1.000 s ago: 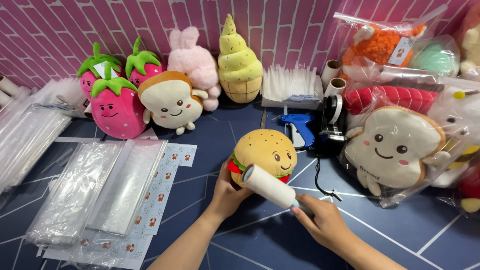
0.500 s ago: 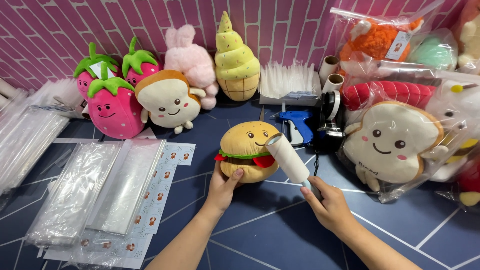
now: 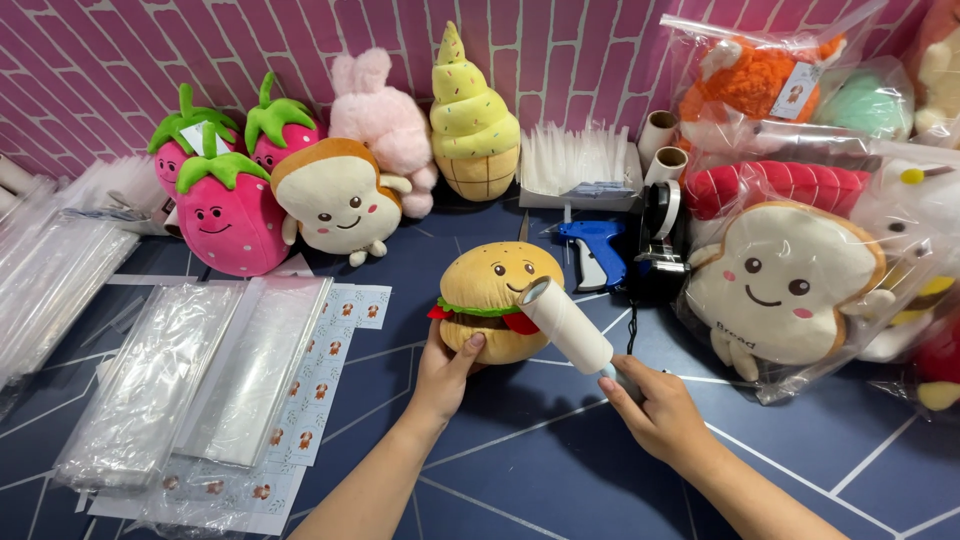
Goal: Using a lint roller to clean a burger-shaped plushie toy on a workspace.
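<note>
The left hand (image 3: 440, 375) grips the burger plush (image 3: 495, 300) from its near-left side, holding it upright on the blue floor at scene centre. The right hand (image 3: 655, 410) is closed round the handle of a white lint roller (image 3: 565, 322), whose head lies against the burger's right face. Judged from this, the cleaning of this toy is in progress; how much of its surface is done cannot be told. Count: one burger; three strawberry plush (image 3: 225, 215) far left; one loose toast plush (image 3: 335, 200); one pink rabbit (image 3: 385, 120); one ice-cream cone plush (image 3: 472, 120); one bagged toast plush (image 3: 775, 280) right, other bagged toys beyond; one blue tagging gun (image 3: 595, 245); two spare rolls (image 3: 662, 145).
</note>
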